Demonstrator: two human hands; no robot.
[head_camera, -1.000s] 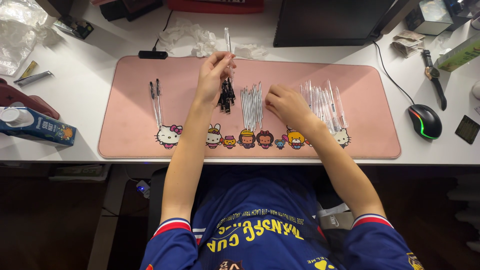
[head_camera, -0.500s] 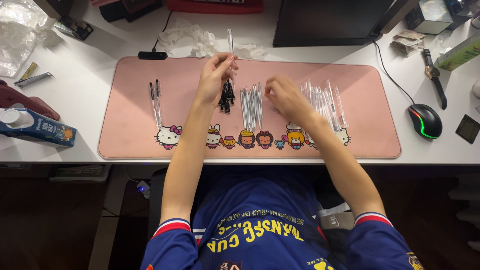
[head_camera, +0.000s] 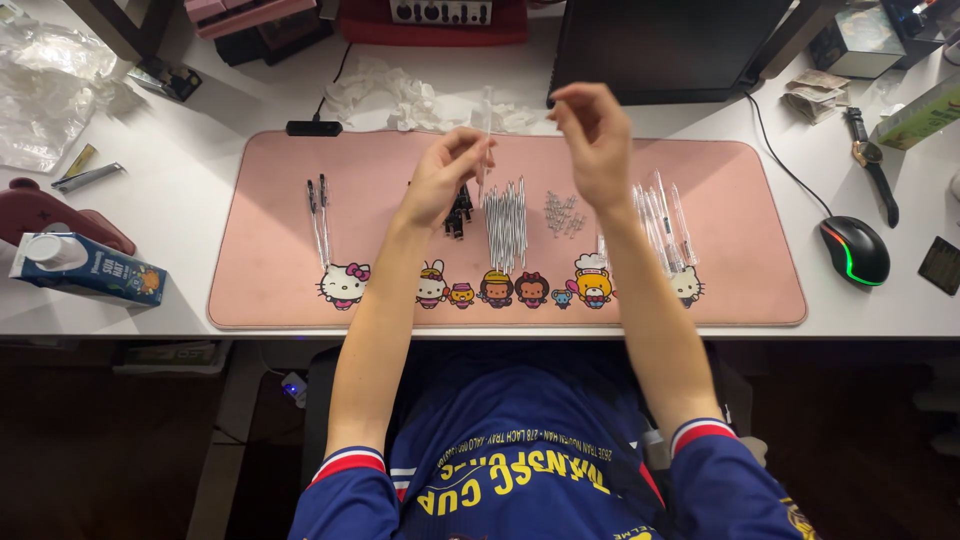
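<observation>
Now my left hand (head_camera: 440, 180) has its fingers (head_camera: 470, 150) pinched on a thin clear plastic pen barrel (head_camera: 487, 135), held upright above the pink rectangular desk mat (head_camera: 270, 290). My right hand (head_camera: 592, 135) hangs raised beside it, fingers loosely curled; whether they hold anything I cannot tell. Below lie a bundle of white refills (head_camera: 507, 212), small metal springs (head_camera: 563, 213) and more clear barrels (head_camera: 662, 222).

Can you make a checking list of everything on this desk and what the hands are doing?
Surface: pink desk mat on a white desk.
Job's things: clear pen barrel in left hand; refills, springs, barrels, two finished pens.
Clutter: carton, watch, plastic wrap.
Grippers: right hand raised, pinched; contents unclear.
Cables: mouse cable.
Surroundings: monitor.
</observation>
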